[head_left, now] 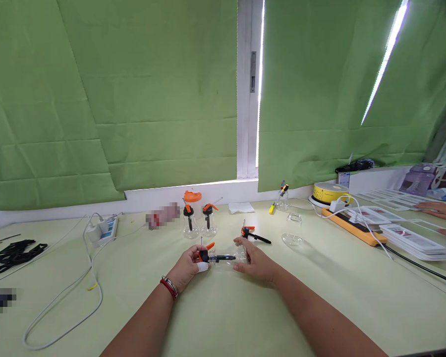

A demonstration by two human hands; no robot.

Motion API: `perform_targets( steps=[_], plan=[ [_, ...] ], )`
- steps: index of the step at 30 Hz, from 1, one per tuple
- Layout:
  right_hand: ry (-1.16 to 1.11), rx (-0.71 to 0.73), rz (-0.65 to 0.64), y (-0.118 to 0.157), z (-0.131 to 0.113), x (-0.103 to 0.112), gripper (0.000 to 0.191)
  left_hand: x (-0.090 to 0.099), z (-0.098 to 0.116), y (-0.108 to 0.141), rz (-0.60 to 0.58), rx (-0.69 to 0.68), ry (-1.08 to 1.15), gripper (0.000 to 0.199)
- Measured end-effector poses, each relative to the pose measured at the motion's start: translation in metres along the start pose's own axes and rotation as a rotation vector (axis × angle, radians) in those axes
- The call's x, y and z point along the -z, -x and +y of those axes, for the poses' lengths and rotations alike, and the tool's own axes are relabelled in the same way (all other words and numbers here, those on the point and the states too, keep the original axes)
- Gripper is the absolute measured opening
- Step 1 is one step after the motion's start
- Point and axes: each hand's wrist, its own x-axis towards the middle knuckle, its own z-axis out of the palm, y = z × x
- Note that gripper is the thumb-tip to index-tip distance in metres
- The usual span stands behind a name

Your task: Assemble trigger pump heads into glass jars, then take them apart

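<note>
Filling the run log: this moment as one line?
left hand: holding black-orange cap | right hand: holding clear bottle at base | bottle: sideways | loose cap: on table beyond

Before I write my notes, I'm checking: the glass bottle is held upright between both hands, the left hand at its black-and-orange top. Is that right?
Not upright: the head view shows the glass bottle held on its side between the left hand, which is indeed at its black-and-orange top, and the right hand.
</note>
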Motion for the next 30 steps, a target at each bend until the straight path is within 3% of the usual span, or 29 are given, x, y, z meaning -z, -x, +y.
perform_targets(
  steps=[30],
  plan=[
    [0.032, 0.07, 0.034, 0.001, 0.006, -0.005, 0.073, -0.009, 0.012, 0.005, -0.026, 0.062, 0.099, 0.037]
  ],
)
